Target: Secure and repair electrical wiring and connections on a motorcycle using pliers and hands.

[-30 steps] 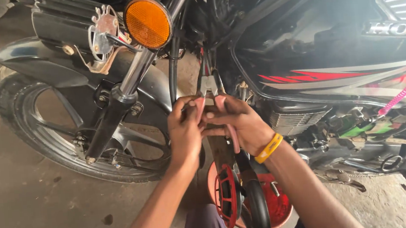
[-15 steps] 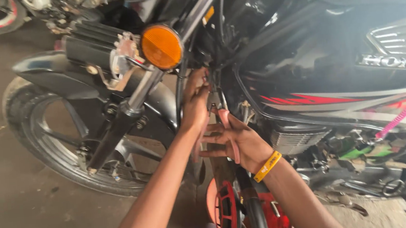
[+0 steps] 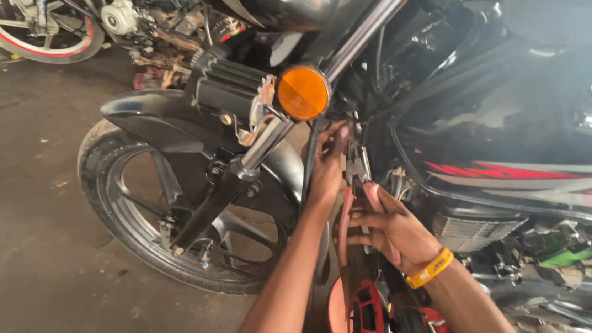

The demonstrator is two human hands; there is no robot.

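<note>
A black motorcycle [image 3: 518, 97] stands in front of me with an orange round indicator lamp [image 3: 302, 92] on its fork. My right hand [image 3: 394, 229], a yellow band on its wrist, grips pliers [image 3: 354, 183] with pinkish-red handles, jaws pointing up under the lamp. My left hand [image 3: 328, 167] reaches up beside the plier jaws and touches a black cable [image 3: 307, 160] near the steering head. What the jaws bite on is hidden.
The front wheel [image 3: 164, 206] and black mudguard [image 3: 157, 125] are at left. A red and black object [image 3: 377, 320] lies below my arms. Another motorcycle's wheel [image 3: 34, 32] stands at the top left on the concrete floor [image 3: 26, 268].
Both hands have moved up along the frame toward the indicator lamp, taking the pliers with them. My view has shifted up and closer.
</note>
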